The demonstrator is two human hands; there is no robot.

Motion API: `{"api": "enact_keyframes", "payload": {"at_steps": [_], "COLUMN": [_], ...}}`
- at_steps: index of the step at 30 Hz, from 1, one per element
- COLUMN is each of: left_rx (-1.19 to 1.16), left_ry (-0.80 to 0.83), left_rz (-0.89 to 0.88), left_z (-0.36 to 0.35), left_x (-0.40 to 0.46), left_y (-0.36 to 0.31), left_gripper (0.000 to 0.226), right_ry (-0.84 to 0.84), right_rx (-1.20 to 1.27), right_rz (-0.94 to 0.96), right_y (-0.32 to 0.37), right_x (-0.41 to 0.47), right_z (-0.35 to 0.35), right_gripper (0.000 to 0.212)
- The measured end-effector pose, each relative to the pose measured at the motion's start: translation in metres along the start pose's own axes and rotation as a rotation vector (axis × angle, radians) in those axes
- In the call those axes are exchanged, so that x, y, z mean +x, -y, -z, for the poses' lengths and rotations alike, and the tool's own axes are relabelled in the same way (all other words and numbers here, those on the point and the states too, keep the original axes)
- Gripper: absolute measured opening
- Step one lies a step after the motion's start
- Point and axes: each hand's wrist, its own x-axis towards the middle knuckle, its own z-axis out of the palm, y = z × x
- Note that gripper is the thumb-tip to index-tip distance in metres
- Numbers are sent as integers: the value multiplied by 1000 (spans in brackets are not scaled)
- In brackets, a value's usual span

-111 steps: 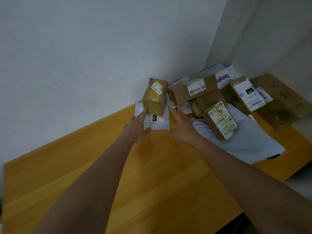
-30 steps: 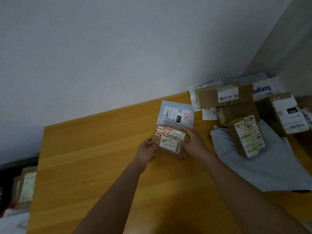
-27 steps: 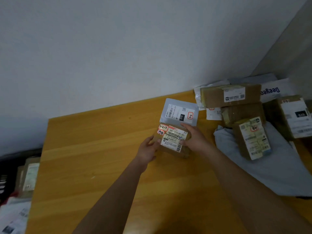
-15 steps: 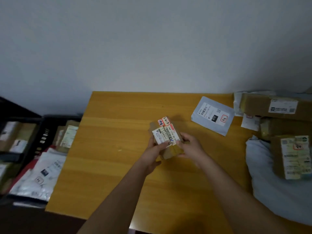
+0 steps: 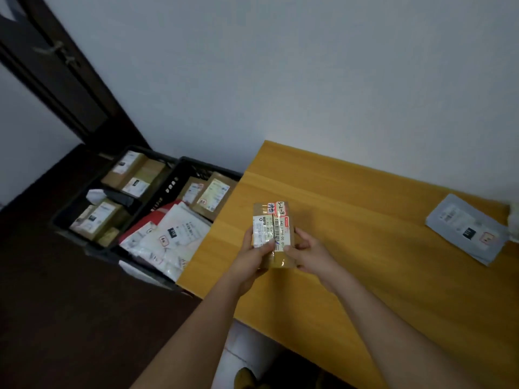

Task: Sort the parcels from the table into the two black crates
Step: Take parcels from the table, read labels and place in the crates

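Note:
A small brown cardboard parcel [image 5: 271, 220] with white labels is held upright above the left end of the wooden table [image 5: 365, 248]. My left hand [image 5: 251, 258] grips its left side, thumb over the label. My right hand [image 5: 307, 255] grips its right side. Two black crates stand on the floor left of the table: the near crate [image 5: 179, 175] holds white mailers and brown boxes, the far crate [image 5: 84, 197] holds brown boxes. A grey mailer [image 5: 469, 228] lies flat on the table at the right.
A dark door frame [image 5: 64, 77] rises behind the crates. The white wall runs behind the table. A corner of a white parcel [image 5: 514, 217] shows at the right edge. Dark floor lies left of the table; my shoes [image 5: 247, 379] show below its front edge.
My view has swung left, bringing both crates into sight. Both hands carried the small brown parcel away from the pile toward the table's left end and turned it upright.

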Motion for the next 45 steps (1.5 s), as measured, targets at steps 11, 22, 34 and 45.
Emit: {"api": "enact_keyframes", "payload": {"at_steps": [11, 22, 34, 45], "left_rx": [-135, -393, -272, -45], "left_ry": [-256, -411, -650, -636], "left_rz": [-92, -59, 73, 173], "left_z": [256, 384, 555, 629], "left_x": [-73, -100, -9, 74], "left_y": [-13, 6, -32, -102], "left_gripper": [43, 91, 80, 104], "right_ry": [235, 442, 529, 508], "right_rx": [-89, -290, -308, -310], "right_rz": [154, 154, -87, -28], "right_y": [45, 70, 89, 134], "right_x": [18, 51, 168, 245], "right_z": [-260, -394, -541, -597], "right_gripper": [57, 48, 63, 102]}}
